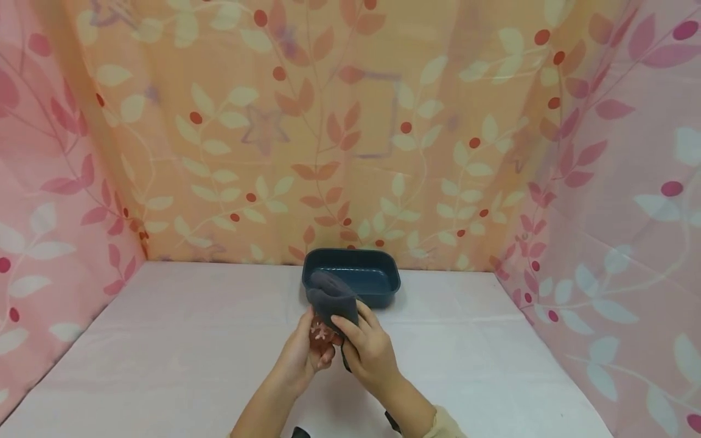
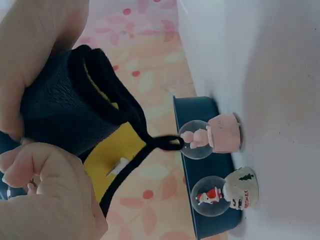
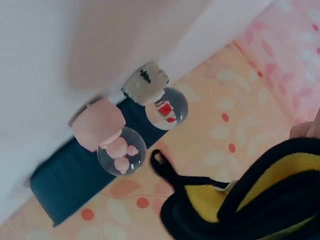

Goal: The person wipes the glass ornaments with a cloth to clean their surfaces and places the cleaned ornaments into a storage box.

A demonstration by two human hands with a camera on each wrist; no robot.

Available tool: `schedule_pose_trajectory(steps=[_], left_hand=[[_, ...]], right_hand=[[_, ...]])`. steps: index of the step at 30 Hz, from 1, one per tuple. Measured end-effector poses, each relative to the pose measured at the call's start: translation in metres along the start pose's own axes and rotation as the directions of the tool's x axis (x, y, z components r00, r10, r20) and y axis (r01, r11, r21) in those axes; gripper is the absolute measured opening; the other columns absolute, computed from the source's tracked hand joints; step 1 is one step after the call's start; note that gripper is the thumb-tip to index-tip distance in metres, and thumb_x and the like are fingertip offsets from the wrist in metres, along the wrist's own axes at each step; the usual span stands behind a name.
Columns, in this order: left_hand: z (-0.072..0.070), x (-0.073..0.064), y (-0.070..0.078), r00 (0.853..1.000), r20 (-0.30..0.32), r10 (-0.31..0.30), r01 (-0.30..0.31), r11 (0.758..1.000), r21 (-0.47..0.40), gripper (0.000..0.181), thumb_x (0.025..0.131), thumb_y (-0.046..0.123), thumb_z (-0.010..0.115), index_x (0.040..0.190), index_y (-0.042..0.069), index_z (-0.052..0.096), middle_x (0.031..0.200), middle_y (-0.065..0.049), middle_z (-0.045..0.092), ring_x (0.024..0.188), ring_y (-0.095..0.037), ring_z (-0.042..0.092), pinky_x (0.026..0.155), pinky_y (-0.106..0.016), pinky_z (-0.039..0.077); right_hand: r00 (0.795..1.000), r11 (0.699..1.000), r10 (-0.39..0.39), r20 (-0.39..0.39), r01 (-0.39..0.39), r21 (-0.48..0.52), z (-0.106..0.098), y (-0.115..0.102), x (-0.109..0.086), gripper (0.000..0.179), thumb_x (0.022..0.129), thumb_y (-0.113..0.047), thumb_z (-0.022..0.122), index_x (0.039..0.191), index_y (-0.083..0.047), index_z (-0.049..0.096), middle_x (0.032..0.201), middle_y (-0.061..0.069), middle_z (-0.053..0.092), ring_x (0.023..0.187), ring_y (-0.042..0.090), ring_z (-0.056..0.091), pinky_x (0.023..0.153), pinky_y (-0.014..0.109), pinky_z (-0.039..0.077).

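Observation:
In the head view my left hand (image 1: 301, 350) grips a clear, rounded thing (image 1: 320, 331) with a pale branching shape; fingers cover much of it, so its kind cannot be told. My right hand (image 1: 373, 348) holds a folded dark cloth (image 1: 331, 298) against its upper side. The left wrist view shows the cloth's yellow lining (image 2: 117, 150), black edging and a small hanging loop (image 2: 169, 142). Two snow globes stand beyond the hands: one with a pink base (image 3: 99, 125) and pink figure, the other with a whitish base (image 3: 145, 82) and red-and-white figure. In the head view neither globe is visible.
A dark blue rectangular tub (image 1: 386, 298) stands near the back wall, behind the globes. White cloth (image 1: 164, 347) covers the table. Patterned curtains (image 1: 328, 121) enclose the back and both sides.

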State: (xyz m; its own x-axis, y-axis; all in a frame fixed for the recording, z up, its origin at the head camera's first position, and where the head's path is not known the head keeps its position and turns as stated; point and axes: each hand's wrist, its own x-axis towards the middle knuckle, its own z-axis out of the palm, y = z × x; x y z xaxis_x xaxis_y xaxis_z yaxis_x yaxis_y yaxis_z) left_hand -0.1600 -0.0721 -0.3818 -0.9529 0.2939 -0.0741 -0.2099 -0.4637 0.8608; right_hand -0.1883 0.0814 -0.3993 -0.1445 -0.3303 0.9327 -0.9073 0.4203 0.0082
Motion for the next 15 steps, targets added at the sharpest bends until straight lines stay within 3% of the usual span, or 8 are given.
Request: schedule_pose_trajectory(steps=[4,8,11,15], left_hand=[[0.0003,-0.0007,-0.0016,1.0,-0.014,0.0,0.0,1.0,0.016,0.055,0.105,0.049,0.022,0.07,0.018,0.05,0.071,0.002,0.054,0.046,-0.005,0.039,0.047,-0.019,0.031],[0.0005,-0.0002,-0.0022,1.0,-0.016,-0.018,0.018,1.0,0.007,0.052,0.105,0.047,0.025,0.075,0.016,0.056,0.069,0.003,0.054,0.045,-0.005,0.04,0.047,-0.019,0.032],[0.0002,0.0002,-0.002,0.999,-0.023,-0.03,0.03,1.0,0.005,0.05,0.104,0.048,0.029,0.081,0.014,0.06,0.068,0.002,0.055,0.045,-0.006,0.041,0.049,-0.021,0.035],[-0.0004,0.0006,-0.0019,0.999,-0.01,-0.05,0.05,0.999,-0.006,0.051,0.103,0.049,0.03,0.084,0.012,0.061,0.069,0.001,0.057,0.048,-0.008,0.044,0.051,-0.022,0.038]], right_hand=[[1.0,0.999,0.016,0.017,-0.016,-0.028,0.003,-0.001,-0.0005,0.028,0.101,-0.01,0.043,0.125,-0.005,0.057,0.11,0.014,0.067,0.109,0.035,0.058,0.088,0.041,0.05],[0.983,0.981,0.18,-0.015,-0.179,0.079,0.0019,-0.0026,-0.0018,0.037,0.088,0.006,0.052,0.123,-0.004,0.057,0.109,0.016,0.065,0.1,0.031,0.061,0.086,0.033,0.051],[0.935,0.92,0.354,-0.025,-0.343,0.189,-0.001,-0.0029,-0.0016,0.045,0.082,0.014,0.055,0.123,-0.005,0.057,0.11,0.017,0.066,0.093,0.024,0.064,0.082,0.025,0.051],[0.843,0.803,0.537,0.034,-0.523,0.286,-0.0067,-0.0018,-0.0011,0.043,0.085,0.013,0.056,0.123,-0.007,0.058,0.116,0.015,0.066,0.097,0.021,0.064,0.082,0.026,0.052]])
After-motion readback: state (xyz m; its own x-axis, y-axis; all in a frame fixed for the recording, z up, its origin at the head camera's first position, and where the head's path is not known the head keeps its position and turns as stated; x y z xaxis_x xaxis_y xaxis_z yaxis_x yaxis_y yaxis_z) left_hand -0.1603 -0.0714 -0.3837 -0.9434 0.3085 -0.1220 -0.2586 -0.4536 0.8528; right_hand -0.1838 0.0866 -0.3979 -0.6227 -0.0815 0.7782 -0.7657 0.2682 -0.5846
